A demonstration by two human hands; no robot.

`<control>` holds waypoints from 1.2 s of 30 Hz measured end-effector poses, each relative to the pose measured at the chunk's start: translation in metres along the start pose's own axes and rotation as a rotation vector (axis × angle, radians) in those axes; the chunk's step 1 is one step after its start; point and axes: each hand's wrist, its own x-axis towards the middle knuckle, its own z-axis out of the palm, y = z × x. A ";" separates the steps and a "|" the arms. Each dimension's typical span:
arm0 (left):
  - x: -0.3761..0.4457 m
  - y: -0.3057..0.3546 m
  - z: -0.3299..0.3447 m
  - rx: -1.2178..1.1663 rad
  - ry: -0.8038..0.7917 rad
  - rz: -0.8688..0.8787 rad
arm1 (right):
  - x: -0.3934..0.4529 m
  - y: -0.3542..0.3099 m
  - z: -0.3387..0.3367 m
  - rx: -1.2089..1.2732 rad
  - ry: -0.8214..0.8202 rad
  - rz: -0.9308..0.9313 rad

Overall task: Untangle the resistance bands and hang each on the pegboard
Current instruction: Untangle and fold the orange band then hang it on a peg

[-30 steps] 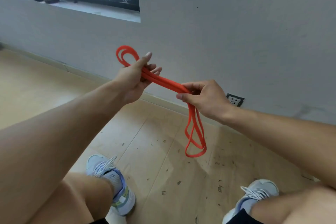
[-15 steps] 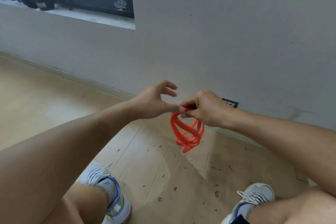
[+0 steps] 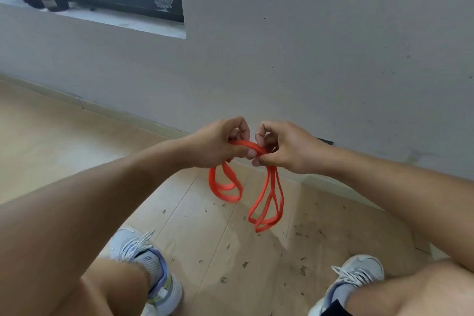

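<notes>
1. An orange resistance band (image 3: 266, 202) is gripped at its top by the left hand (image 3: 218, 145) and pinched by the right hand (image 3: 284, 149), fingers curled round it.
2. Two loop bundles are seen hanging above the floor (image 3: 64, 136).
3. Untangling is judged unfinished; no pegboard is shown, so hanging remains.
</notes>
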 end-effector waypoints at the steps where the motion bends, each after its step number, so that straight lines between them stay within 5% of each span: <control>1: 0.000 0.000 -0.001 -0.009 0.022 0.016 | 0.000 0.003 -0.001 0.052 0.007 -0.005; 12: 0.000 -0.003 -0.014 -0.116 0.174 0.104 | 0.002 0.020 -0.009 0.538 0.060 0.109; 19: 0.001 -0.004 -0.016 0.071 0.215 0.120 | 0.001 0.019 -0.011 0.449 0.330 0.051; 27: 0.003 -0.007 -0.009 0.165 0.274 0.098 | -0.002 0.022 -0.013 0.075 0.268 0.094; 36: 0.000 0.004 -0.006 0.195 0.281 0.156 | -0.002 0.021 -0.016 0.102 0.320 0.090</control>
